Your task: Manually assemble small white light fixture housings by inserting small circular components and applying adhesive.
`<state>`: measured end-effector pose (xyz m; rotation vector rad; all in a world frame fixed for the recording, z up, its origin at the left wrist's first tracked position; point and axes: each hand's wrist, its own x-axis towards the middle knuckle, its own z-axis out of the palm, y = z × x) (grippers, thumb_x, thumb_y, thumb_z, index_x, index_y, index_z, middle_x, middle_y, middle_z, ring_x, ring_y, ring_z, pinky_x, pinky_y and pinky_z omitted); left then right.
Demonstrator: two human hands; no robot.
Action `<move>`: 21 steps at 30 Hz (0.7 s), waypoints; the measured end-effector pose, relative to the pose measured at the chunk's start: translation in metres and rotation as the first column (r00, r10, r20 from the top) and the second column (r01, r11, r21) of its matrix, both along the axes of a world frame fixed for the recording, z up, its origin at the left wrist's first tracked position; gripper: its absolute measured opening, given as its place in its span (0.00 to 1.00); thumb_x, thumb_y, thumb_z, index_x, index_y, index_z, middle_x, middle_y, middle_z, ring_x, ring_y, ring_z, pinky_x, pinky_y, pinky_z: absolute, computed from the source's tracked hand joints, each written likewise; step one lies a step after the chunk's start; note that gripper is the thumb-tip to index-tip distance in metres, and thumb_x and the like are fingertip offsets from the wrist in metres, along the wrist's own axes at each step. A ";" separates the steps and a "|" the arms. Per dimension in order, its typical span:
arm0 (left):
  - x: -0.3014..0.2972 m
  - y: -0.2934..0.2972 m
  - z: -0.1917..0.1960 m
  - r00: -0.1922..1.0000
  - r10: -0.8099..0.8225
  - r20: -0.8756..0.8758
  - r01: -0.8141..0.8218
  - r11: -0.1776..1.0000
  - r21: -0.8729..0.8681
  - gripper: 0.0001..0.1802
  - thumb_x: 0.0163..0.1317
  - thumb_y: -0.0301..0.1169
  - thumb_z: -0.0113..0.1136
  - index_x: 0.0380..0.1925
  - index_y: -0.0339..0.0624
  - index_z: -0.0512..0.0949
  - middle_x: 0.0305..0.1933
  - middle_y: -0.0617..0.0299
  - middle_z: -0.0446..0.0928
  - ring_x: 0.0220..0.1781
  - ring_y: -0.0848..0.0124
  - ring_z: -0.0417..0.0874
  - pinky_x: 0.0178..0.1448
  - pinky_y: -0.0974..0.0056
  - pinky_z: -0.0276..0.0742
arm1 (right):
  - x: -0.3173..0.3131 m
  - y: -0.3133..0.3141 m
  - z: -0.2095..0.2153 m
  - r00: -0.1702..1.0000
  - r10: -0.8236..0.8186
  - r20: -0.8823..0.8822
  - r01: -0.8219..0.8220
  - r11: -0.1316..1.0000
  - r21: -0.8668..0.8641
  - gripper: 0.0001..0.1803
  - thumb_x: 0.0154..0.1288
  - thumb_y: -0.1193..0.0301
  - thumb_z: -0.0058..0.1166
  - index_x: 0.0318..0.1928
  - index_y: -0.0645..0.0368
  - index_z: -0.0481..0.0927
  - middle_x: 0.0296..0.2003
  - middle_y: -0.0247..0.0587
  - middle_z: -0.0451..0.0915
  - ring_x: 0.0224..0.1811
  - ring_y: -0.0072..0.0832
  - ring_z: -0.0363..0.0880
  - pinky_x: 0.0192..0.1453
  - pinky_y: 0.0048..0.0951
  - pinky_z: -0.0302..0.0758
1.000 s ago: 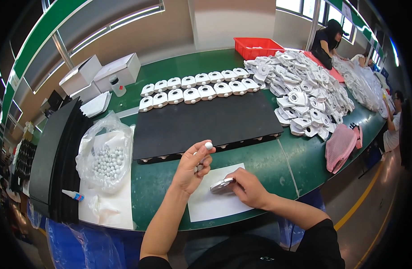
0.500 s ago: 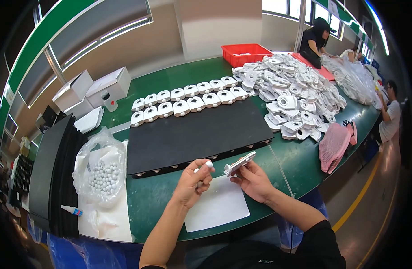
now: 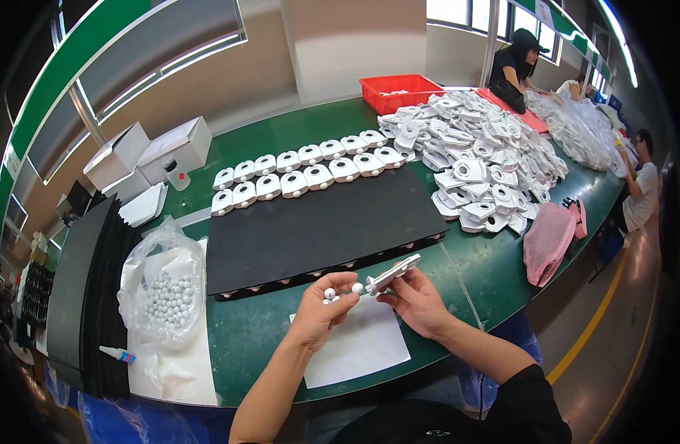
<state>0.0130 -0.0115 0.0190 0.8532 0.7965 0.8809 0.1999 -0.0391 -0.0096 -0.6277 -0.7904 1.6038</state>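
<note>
Left hand: my left hand point(image 3: 321, 314) pinches small white balls point(image 3: 330, 294) at its fingertips, fingers curled, above the near edge of the green table point(image 3: 495, 259).
Right hand: my right hand point(image 3: 418, 300) grips a flat white plastic part point(image 3: 392, 274), tilted up.
Change: a second ago the part lay low on the white paper point(image 3: 355, 344); now it is raised, one ball point(image 3: 358, 288) touching its end (seating looks under way).
Nearby: black mat point(image 3: 318, 226) just beyond; bag of balls point(image 3: 166, 292) toward the left edge.
</note>
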 end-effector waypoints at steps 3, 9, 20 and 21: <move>0.000 0.001 -0.002 0.999 -0.032 -0.022 0.032 0.999 0.000 0.13 0.52 0.26 0.63 0.38 0.41 0.75 0.28 0.70 0.72 0.21 0.84 0.65 0.21 0.79 0.56 | 0.002 -0.001 0.000 1.000 0.001 -0.020 0.000 1.000 0.012 0.10 0.68 0.73 0.40 0.49 0.57 0.66 0.45 0.36 0.71 0.48 0.26 0.71 0.51 0.31 0.72; 0.001 0.000 -0.002 0.995 -0.081 -0.049 0.080 0.997 -0.023 0.09 0.53 0.29 0.62 0.34 0.42 0.75 0.24 0.69 0.72 0.20 0.85 0.65 0.22 0.78 0.56 | 0.001 -0.003 -0.001 1.000 -0.001 -0.016 0.001 1.000 0.008 0.10 0.68 0.73 0.40 0.48 0.58 0.66 0.44 0.35 0.71 0.47 0.25 0.72 0.51 0.31 0.72; 0.002 -0.001 -0.008 0.983 -0.184 0.028 0.186 0.980 -0.070 0.09 0.54 0.31 0.60 0.23 0.44 0.69 0.21 0.66 0.70 0.19 0.82 0.62 0.22 0.76 0.55 | -0.004 -0.003 -0.004 0.992 -0.020 0.127 0.002 0.990 0.138 0.05 0.68 0.72 0.38 0.43 0.53 0.64 0.40 0.41 0.71 0.42 0.28 0.72 0.47 0.32 0.72; 0.001 -0.001 -0.011 0.985 -0.170 0.025 0.171 0.983 -0.071 0.09 0.54 0.31 0.60 0.23 0.44 0.69 0.21 0.66 0.70 0.19 0.82 0.62 0.22 0.76 0.55 | -0.006 -0.002 -0.004 0.992 -0.005 0.124 -0.012 0.990 0.138 0.05 0.68 0.72 0.38 0.43 0.53 0.64 0.40 0.41 0.71 0.42 0.28 0.72 0.47 0.32 0.72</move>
